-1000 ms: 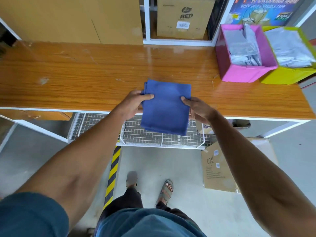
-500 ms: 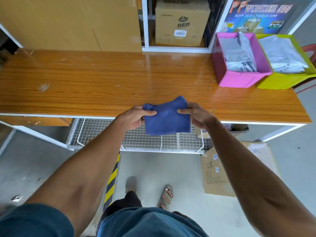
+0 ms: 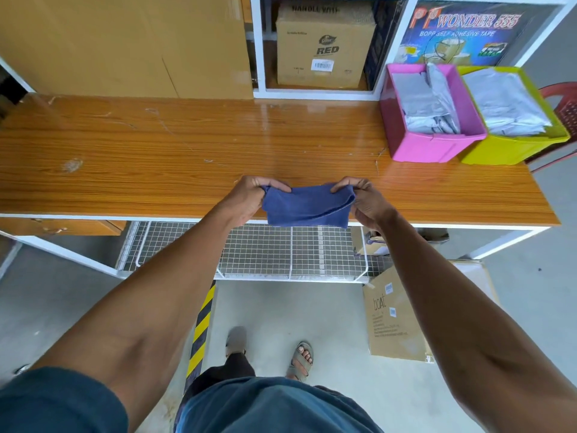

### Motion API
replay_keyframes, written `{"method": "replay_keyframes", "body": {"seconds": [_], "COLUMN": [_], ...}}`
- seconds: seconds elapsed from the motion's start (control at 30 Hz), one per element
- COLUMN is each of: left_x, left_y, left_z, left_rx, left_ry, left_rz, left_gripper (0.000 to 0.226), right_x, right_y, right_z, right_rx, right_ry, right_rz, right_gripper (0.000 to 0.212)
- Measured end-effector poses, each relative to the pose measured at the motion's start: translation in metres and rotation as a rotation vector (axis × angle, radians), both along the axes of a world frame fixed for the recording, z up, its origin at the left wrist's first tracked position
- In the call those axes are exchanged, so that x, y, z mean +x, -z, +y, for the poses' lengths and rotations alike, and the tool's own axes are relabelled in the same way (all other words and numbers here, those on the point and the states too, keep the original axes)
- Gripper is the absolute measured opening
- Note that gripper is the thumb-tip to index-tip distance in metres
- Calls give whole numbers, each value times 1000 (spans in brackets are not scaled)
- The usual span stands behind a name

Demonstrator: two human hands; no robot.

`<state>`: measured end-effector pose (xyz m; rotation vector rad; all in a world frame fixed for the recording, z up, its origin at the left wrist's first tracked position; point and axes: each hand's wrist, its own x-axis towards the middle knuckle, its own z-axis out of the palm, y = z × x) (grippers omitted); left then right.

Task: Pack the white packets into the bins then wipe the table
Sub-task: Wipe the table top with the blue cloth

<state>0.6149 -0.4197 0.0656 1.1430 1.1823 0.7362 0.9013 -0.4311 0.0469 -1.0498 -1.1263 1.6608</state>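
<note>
in the middle of the frame two hands hold a folded blue cloth [image 3: 307, 206] over the near edge of a long wooden table [image 3: 156, 157]. the left hand [image 3: 249, 198] pinches the left end of the cloth with curled fingers and thumb. the right hand [image 3: 367, 200] pinches the right end the same way. the cloth sags a little between them, and its lower edge hangs just past the table's front edge.

in the upper right of the frame a pink bin [image 3: 437, 146] sits on the table, and a yellow-green bin [image 3: 512, 150] stands touching its right side. both bins hold white packets [image 3: 427, 101], some lying flat and some standing on edge.

behind the table, at the top of the frame, a cardboard box [image 3: 324, 48] with the word "red" sits in a white shelf. under the table is a white wire rack [image 3: 281, 254]. a brown box [image 3: 395, 320] stands on the grey floor at the lower right, and a yellow and black stripe [image 3: 201, 329] runs along the floor near the person's sandals.
</note>
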Motion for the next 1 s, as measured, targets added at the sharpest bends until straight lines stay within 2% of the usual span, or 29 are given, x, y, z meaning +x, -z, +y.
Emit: {"method": "replay_keyframes", "body": {"seconds": [0.17, 0.4, 0.5, 0.57, 0.7, 0.83, 0.97, 1.0], "left_x": [8, 21, 25, 28, 38, 53, 84, 93], "left_y": [-3, -4, -3, -1, 0, 11, 28, 32], "left_z": [-4, -6, -4, 1, 16, 46, 71, 76], "left_rx": [-5, -55, -101, -128, -210, -324, -206, -189], "left_ry": [-19, -46, -34, -25, 37, 139, 290, 352], "left_rz": [71, 8, -28, -43, -65, -160, -82, -66], "left_gripper": [63, 63, 63, 63, 55, 53, 28, 30], "right_x": [13, 24, 32, 36, 45, 60, 76, 81], "right_y": [6, -2, -8, -10, -6, 5, 8, 8], "right_z": [-5, -8, -8, -7, -3, 3, 0, -2], "right_rx": [-85, -199, -276, -324, -276, -241, -235, -233], "right_ry": [-41, -10, 41, 49, 64, 159, 270, 298], "right_rz": [15, 93, 113, 137, 137, 136, 137, 136], "right_gripper": [63, 58, 37, 32, 16, 40, 49, 48]}}
